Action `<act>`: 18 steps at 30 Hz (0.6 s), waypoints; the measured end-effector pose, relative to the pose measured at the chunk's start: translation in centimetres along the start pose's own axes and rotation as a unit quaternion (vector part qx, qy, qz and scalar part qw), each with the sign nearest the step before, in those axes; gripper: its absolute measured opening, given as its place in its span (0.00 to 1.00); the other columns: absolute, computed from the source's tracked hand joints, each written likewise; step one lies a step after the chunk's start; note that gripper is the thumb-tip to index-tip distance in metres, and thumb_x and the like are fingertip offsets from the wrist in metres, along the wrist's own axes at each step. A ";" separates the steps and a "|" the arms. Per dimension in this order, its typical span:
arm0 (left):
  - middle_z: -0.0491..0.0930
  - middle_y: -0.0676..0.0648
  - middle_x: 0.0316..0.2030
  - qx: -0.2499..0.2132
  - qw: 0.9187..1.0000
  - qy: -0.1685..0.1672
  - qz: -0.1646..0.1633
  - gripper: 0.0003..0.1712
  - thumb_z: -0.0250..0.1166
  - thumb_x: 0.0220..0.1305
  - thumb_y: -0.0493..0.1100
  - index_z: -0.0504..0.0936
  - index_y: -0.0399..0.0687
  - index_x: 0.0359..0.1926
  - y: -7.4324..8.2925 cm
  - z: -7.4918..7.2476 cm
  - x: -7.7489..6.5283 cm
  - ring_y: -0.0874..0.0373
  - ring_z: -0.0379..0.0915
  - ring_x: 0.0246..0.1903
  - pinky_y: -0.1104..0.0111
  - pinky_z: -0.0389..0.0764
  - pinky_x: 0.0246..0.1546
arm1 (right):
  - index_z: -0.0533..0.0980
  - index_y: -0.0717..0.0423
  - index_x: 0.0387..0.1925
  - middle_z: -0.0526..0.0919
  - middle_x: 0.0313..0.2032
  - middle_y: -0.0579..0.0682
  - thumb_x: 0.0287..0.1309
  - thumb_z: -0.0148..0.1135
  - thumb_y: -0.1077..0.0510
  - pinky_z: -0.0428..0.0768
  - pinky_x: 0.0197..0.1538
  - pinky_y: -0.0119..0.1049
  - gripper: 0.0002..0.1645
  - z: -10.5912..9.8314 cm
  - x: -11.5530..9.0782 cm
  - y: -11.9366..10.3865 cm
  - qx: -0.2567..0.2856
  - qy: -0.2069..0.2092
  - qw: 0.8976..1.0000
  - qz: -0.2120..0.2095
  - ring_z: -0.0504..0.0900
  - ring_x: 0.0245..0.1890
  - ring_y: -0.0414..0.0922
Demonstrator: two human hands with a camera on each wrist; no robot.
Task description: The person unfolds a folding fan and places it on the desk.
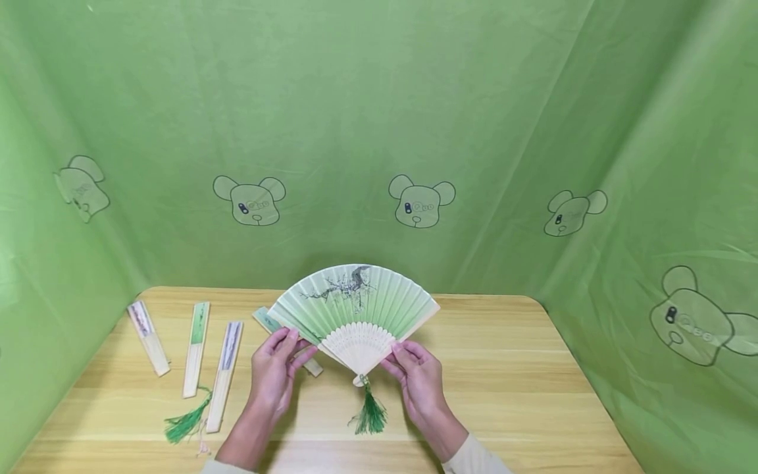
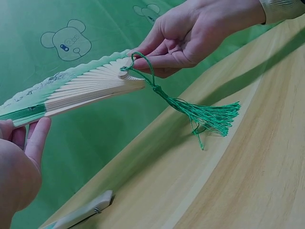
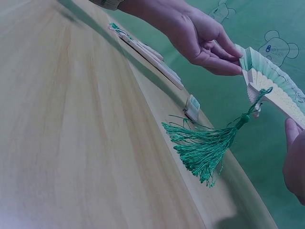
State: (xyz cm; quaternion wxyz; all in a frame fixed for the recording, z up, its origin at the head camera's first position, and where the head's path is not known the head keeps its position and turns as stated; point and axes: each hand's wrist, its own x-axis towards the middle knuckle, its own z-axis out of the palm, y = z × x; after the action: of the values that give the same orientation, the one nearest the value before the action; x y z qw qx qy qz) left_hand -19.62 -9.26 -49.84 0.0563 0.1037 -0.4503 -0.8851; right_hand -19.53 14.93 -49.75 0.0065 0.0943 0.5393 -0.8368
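Note:
An unfolded folding fan (image 1: 349, 303), white fading to green with a dark painted branch, is held spread above the table between two hands. My left hand (image 1: 275, 368) pinches its left outer edge between thumb and fingers. The right edge is pinched by my right hand (image 1: 419, 378), thumb on the near face. From the pivot of the pale ribs (image 2: 107, 78) a green tassel (image 2: 205, 114) hangs by a cord loop. Behind my left hand lies another folded fan (image 1: 266, 320), its middle hidden by the hand and the spread fan.
On the left of the wooden table (image 1: 503, 395) lie three folded fans: one with a dark floral print (image 1: 148, 337), one green (image 1: 197, 349) beside a green tassel (image 1: 186, 421), and one greyish purple (image 1: 225, 375). Green cloth (image 1: 367, 99) with bear-head outlines surrounds the table's back and sides.

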 end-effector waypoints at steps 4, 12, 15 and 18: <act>0.80 0.48 0.40 -0.006 1.000 -0.001 0.004 0.05 0.60 0.76 0.36 0.75 0.38 0.46 0.0 -0.1 0.1 0.56 0.84 0.41 0.60 0.93 0.55 | 0.75 0.68 0.46 0.84 0.35 0.51 0.71 0.58 0.68 0.93 0.53 0.34 0.06 0.0 0.0 0.0 0.005 0.001 1.000 0.000 0.86 0.39 0.42; 0.80 0.47 0.39 -0.014 1.000 -0.002 0.011 0.04 0.61 0.75 0.35 0.75 0.37 0.45 0.0 -0.2 0.0 0.56 0.85 0.40 0.59 0.92 0.56 | 0.72 0.70 0.48 0.83 0.39 0.51 0.72 0.57 0.67 0.92 0.56 0.34 0.08 -0.1 -0.2 0.0 0.007 -0.007 1.000 -0.006 0.86 0.41 0.42; 0.80 0.47 0.40 -0.018 1.000 0.001 0.011 0.03 0.60 0.75 0.34 0.75 0.37 0.45 0.0 -0.2 0.0 0.56 0.85 0.40 0.59 0.92 0.56 | 0.72 0.70 0.49 0.83 0.41 0.53 0.73 0.55 0.67 0.91 0.57 0.35 0.08 -0.1 -0.2 0.0 0.016 -0.006 1.000 -0.005 0.86 0.42 0.43; 0.79 0.47 0.41 -0.021 1.000 0.003 0.012 0.02 0.59 0.75 0.33 0.75 0.37 0.44 0.0 -0.2 0.0 0.57 0.85 0.39 0.59 0.92 0.56 | 0.71 0.70 0.49 0.83 0.43 0.54 0.74 0.54 0.67 0.90 0.59 0.35 0.08 -0.1 -0.2 0.0 0.026 -0.004 1.000 -0.002 0.87 0.43 0.44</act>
State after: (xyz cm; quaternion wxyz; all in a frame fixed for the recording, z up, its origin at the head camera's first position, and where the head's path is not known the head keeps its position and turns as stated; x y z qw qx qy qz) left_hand -19.56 -9.46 -49.95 0.0704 0.0994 -0.4325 -0.8934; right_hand -19.26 15.03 -49.81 0.0043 0.0895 0.5179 -0.8508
